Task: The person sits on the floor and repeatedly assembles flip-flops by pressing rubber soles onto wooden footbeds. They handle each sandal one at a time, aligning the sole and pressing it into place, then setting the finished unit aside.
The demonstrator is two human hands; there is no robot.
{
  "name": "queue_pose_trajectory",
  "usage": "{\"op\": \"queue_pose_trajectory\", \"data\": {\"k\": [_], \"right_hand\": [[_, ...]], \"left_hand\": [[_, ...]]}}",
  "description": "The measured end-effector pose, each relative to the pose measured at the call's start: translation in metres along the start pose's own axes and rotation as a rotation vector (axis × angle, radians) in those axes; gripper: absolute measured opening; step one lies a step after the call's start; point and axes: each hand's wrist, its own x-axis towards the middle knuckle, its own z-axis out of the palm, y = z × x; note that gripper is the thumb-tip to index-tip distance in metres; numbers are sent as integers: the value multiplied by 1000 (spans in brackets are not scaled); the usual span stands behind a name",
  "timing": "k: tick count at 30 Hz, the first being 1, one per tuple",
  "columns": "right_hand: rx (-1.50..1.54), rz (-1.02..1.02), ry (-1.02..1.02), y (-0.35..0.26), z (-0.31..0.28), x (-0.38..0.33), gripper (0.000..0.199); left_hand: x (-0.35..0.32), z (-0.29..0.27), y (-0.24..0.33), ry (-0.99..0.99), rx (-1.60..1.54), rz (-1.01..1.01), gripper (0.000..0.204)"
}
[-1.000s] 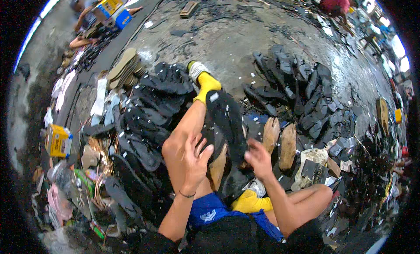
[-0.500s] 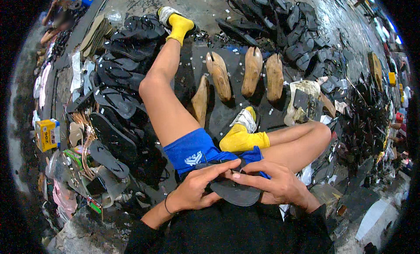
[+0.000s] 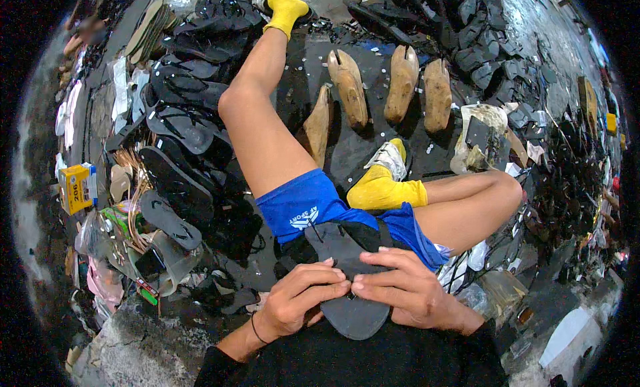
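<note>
A dark grey flip-flop sole (image 3: 357, 320) lies lengthwise over my lap, its rounded end toward my black shirt. My left hand (image 3: 300, 299) grips its left side, fingers bent over the top. From the other side my right hand (image 3: 412, 288) holds it, with fingertips almost meeting the left ones at the middle. What is pinched between the fingertips is too small to make out. Beyond my bent leg stand several wooden shoe lasts (image 3: 348, 88) on a dark mat, some with a slit at the top.
Black flip-flops (image 3: 190, 130) are piled along my left, and more black footwear (image 3: 490, 50) is heaped at the far right. A yellow box (image 3: 78, 189) stands at the left edge. Near the right knee sits a pale, stained container (image 3: 477, 137) with a dark block.
Both hands have moved toward my body, and the sole now shows more of its length. The view has shifted, so the surroundings sit higher and mostly farther right.
</note>
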Motion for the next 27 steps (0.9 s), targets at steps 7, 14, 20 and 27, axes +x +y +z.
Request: {"op": "queue_pose_trajectory", "data": {"k": [7, 14, 20, 27], "right_hand": [[324, 260, 27, 19, 16, 12, 48], [-99, 438, 781, 188, -58, 90, 57], [-355, 746, 757, 368, -42, 85, 72], [-215, 896, 738, 344, -21, 125, 111]], "left_hand": [[12, 3, -8, 33, -34, -112, 48], [69, -21, -50, 563, -260, -372, 28], [80, 36, -85, 55, -1130, -556, 47], [108, 44, -100, 151, -1186, -452, 57]]}}
